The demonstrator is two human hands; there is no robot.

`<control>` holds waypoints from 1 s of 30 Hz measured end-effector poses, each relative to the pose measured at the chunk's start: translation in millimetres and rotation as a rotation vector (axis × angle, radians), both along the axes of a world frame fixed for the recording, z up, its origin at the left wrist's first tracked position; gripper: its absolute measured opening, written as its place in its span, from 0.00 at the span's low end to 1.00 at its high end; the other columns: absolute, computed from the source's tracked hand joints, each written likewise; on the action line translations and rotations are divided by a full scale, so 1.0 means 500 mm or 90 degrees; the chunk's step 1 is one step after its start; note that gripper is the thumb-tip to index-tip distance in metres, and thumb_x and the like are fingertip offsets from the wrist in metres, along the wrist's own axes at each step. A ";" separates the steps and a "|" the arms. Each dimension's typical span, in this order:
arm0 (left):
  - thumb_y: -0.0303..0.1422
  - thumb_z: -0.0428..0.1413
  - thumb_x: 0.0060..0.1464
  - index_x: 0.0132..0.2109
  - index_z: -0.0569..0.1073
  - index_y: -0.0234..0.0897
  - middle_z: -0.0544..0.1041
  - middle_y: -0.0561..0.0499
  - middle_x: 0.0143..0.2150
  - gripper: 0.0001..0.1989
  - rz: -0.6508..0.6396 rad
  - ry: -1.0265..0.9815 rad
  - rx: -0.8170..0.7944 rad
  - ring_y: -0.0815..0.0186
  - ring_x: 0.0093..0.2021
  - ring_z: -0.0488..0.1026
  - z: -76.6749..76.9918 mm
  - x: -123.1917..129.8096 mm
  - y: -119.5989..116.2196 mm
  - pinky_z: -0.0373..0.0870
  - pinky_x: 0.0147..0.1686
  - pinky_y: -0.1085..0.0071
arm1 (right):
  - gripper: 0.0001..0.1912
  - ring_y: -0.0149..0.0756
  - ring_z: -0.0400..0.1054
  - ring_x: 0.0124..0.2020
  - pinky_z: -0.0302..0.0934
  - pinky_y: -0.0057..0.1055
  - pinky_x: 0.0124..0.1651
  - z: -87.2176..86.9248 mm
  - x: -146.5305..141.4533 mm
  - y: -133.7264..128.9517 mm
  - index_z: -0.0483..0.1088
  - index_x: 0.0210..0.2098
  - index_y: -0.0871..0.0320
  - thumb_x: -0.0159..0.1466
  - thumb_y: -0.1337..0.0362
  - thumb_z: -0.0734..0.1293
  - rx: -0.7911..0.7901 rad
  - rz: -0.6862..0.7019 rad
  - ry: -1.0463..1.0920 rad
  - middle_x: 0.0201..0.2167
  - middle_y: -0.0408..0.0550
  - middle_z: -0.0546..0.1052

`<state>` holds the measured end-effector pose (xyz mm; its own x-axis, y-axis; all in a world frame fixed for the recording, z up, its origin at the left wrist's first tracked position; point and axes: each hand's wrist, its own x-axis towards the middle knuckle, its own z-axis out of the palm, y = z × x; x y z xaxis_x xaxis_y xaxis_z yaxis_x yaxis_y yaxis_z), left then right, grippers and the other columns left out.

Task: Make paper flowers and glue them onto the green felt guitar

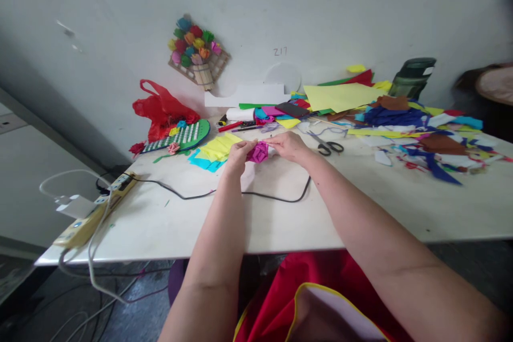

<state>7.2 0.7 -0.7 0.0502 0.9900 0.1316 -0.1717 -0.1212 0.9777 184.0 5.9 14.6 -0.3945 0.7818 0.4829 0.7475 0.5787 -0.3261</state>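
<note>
Between my two hands is a crumpled, folded magenta paper flower (258,153), held just above the table. My left hand (239,156) pinches its left edge with closed fingers. On the other side my right hand (289,146) is closed too, thumb and fingertips at the flower's upper right edge. Yellow paper sheets (218,147) lie beside my left hand, on top of light blue paper (206,162). Black-handled scissors (329,147) rest on the table to the right of my right hand.
A black cable (276,198) crosses the table before my forearms. At left is a power strip (90,219) with a white charger. Behind stand a red plastic bag (160,107) and a green decorated board (194,134). Paper scraps (401,117) and a dark bottle (412,77) occupy the right.
</note>
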 end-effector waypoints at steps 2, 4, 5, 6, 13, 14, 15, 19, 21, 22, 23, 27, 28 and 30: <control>0.41 0.66 0.34 0.24 0.71 0.32 0.69 0.54 0.19 0.18 0.001 -0.018 0.004 0.74 0.18 0.64 0.003 0.002 -0.002 0.60 0.20 0.75 | 0.16 0.39 0.72 0.47 0.65 0.33 0.46 0.000 0.000 0.000 0.74 0.47 0.50 0.62 0.67 0.62 0.000 -0.006 0.002 0.45 0.46 0.77; 0.39 0.67 0.33 0.25 0.71 0.32 0.70 0.53 0.20 0.18 -0.006 -0.030 0.006 0.73 0.19 0.66 0.006 0.004 -0.005 0.62 0.21 0.75 | 0.16 0.39 0.72 0.47 0.65 0.32 0.46 0.000 0.001 0.001 0.74 0.48 0.50 0.62 0.67 0.62 0.003 -0.006 0.012 0.45 0.46 0.77; 0.38 0.68 0.32 0.26 0.71 0.32 0.71 0.53 0.21 0.18 -0.010 -0.034 0.006 0.73 0.20 0.67 0.007 0.005 -0.006 0.62 0.22 0.75 | 0.16 0.39 0.72 0.47 0.65 0.32 0.46 -0.001 0.001 0.001 0.74 0.48 0.50 0.62 0.67 0.62 0.004 -0.004 0.017 0.45 0.46 0.77; 0.37 0.68 0.31 0.27 0.70 0.32 0.71 0.53 0.21 0.18 -0.014 -0.038 0.007 0.73 0.21 0.67 0.007 0.006 -0.006 0.63 0.22 0.75 | 0.16 0.39 0.72 0.47 0.65 0.32 0.46 -0.001 0.002 0.002 0.74 0.48 0.51 0.62 0.67 0.62 0.004 -0.003 0.022 0.45 0.46 0.77; 0.29 0.66 0.32 0.35 0.70 0.33 0.75 0.52 0.27 0.19 -0.108 -0.037 0.021 0.70 0.25 0.71 0.009 0.003 -0.011 0.66 0.27 0.73 | 0.17 0.39 0.72 0.46 0.65 0.32 0.47 0.001 0.006 0.007 0.74 0.47 0.50 0.61 0.68 0.63 -0.013 -0.006 0.052 0.44 0.46 0.78; 0.28 0.65 0.31 0.35 0.70 0.33 0.75 0.52 0.27 0.19 -0.111 -0.033 0.021 0.70 0.25 0.71 0.008 0.002 -0.012 0.66 0.27 0.72 | 0.17 0.39 0.72 0.46 0.65 0.32 0.47 0.000 0.006 0.007 0.74 0.47 0.50 0.61 0.68 0.63 -0.015 -0.003 0.057 0.44 0.46 0.78; 0.27 0.65 0.31 0.35 0.70 0.33 0.75 0.52 0.27 0.19 -0.111 -0.030 0.020 0.70 0.26 0.71 0.008 0.002 -0.012 0.66 0.27 0.72 | 0.17 0.39 0.72 0.46 0.65 0.32 0.47 0.000 0.006 0.007 0.74 0.47 0.50 0.61 0.69 0.63 -0.017 -0.001 0.062 0.44 0.46 0.78; 0.26 0.64 0.32 0.35 0.69 0.33 0.74 0.52 0.28 0.18 -0.105 -0.029 0.022 0.70 0.27 0.71 0.005 0.001 -0.010 0.66 0.28 0.73 | 0.17 0.39 0.72 0.46 0.65 0.32 0.47 -0.001 0.006 0.007 0.74 0.47 0.51 0.60 0.69 0.63 -0.020 0.004 0.071 0.44 0.46 0.78; 0.27 0.63 0.33 0.35 0.69 0.33 0.74 0.52 0.28 0.18 -0.098 -0.030 0.019 0.70 0.27 0.71 0.004 0.001 -0.009 0.66 0.28 0.72 | 0.17 0.39 0.72 0.46 0.65 0.32 0.47 -0.002 0.005 0.007 0.74 0.47 0.51 0.61 0.68 0.63 -0.020 0.003 0.067 0.44 0.46 0.78; 0.27 0.63 0.33 0.35 0.69 0.33 0.74 0.52 0.28 0.18 -0.091 -0.029 0.017 0.70 0.26 0.71 0.004 0.001 -0.008 0.66 0.28 0.72 | 0.17 0.39 0.72 0.47 0.65 0.32 0.47 -0.001 0.005 0.006 0.74 0.47 0.51 0.61 0.68 0.63 -0.022 0.002 0.063 0.45 0.46 0.78; 0.27 0.63 0.33 0.35 0.69 0.33 0.74 0.52 0.27 0.18 -0.082 -0.027 0.013 0.70 0.26 0.71 0.004 0.002 -0.008 0.67 0.28 0.72 | 0.17 0.39 0.72 0.47 0.65 0.32 0.47 -0.001 0.004 0.006 0.74 0.47 0.52 0.61 0.68 0.63 -0.025 -0.001 0.058 0.45 0.46 0.78; 0.27 0.63 0.31 0.34 0.68 0.33 0.74 0.52 0.26 0.18 -0.053 -0.022 0.008 0.69 0.24 0.71 0.006 0.006 -0.008 0.66 0.27 0.72 | 0.17 0.39 0.72 0.47 0.65 0.31 0.47 0.000 0.003 0.004 0.74 0.48 0.51 0.61 0.68 0.62 -0.030 -0.014 0.043 0.45 0.46 0.77; 0.26 0.63 0.31 0.34 0.68 0.33 0.74 0.52 0.25 0.18 -0.050 -0.025 0.009 0.70 0.24 0.70 0.006 0.007 -0.008 0.66 0.26 0.72 | 0.17 0.39 0.72 0.47 0.65 0.31 0.47 0.000 0.003 0.004 0.74 0.48 0.51 0.61 0.68 0.62 -0.029 -0.016 0.040 0.45 0.46 0.77; 0.26 0.63 0.31 0.34 0.68 0.33 0.74 0.53 0.25 0.18 -0.048 -0.036 0.013 0.70 0.24 0.70 0.005 0.008 -0.008 0.65 0.26 0.72 | 0.17 0.39 0.72 0.47 0.64 0.32 0.47 -0.001 0.003 0.003 0.74 0.48 0.50 0.61 0.68 0.62 -0.022 -0.019 0.037 0.45 0.46 0.77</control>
